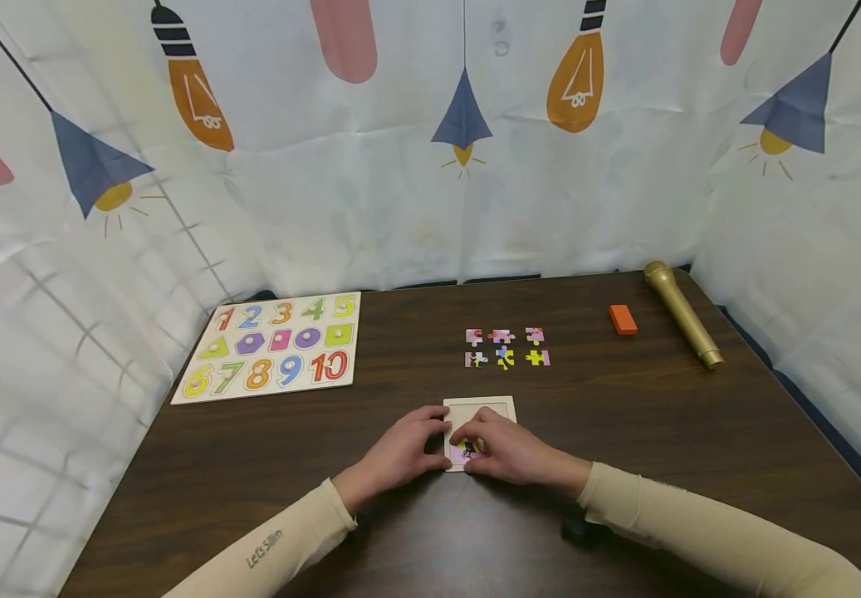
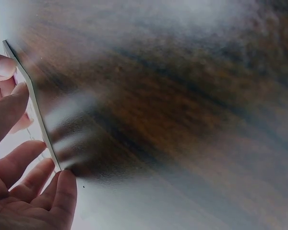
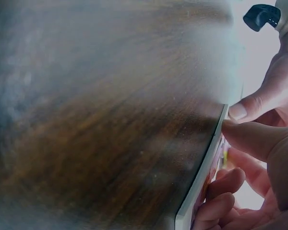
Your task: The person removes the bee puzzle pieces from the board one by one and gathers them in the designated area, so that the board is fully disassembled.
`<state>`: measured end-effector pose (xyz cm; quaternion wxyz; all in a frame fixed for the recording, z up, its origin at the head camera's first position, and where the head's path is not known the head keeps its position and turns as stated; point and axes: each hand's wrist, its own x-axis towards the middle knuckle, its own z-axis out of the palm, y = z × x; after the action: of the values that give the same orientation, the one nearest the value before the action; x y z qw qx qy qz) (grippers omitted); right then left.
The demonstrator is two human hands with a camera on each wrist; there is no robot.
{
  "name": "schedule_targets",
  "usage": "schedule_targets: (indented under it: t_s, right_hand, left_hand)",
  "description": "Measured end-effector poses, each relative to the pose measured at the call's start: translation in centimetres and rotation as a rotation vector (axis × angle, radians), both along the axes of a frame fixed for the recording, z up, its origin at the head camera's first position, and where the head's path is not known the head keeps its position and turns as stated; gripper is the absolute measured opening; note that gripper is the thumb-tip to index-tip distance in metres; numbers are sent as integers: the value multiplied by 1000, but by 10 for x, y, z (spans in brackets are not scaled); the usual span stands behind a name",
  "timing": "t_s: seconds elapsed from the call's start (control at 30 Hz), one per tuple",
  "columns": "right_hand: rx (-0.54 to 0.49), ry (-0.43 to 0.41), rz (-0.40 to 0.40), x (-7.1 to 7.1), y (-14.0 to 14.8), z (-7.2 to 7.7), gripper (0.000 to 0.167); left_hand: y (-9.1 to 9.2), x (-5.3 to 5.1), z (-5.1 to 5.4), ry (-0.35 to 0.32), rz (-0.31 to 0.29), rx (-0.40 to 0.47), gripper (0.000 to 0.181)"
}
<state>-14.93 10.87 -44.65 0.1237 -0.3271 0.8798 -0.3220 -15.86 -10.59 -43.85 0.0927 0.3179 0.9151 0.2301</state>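
In the head view a small square puzzle tray (image 1: 479, 410) lies near the table's front, with pink and yellow puzzle pieces (image 1: 463, 453) in its lower part. My left hand (image 1: 409, 446) grips the tray's left side, thumb near the front corner and fingers farther up the edge. My right hand (image 1: 514, 448) lies over the tray's right side, fingers bent down onto the pieces. In the right wrist view its thumb (image 3: 249, 136) touches the tray's front edge; whether a piece is pinched under these fingers is hidden. Several loose puzzle pieces (image 1: 502, 336) lie in two rows beyond the tray.
A number and shape board (image 1: 266, 347) lies at the left of the dark wooden table (image 1: 415, 332). Toward the back right are an orange block (image 1: 623, 320) and a gold microphone-like stick (image 1: 682, 314). A patterned white curtain (image 1: 400, 191) hangs behind.
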Motion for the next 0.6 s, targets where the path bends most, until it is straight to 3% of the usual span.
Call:
schedule_targets:
  t_s: [0.6]
  right_hand:
    - [-14,43,-56,2,-1,-3,30]
  left_hand:
    - [-2,-1,-2,15,-17,8,47]
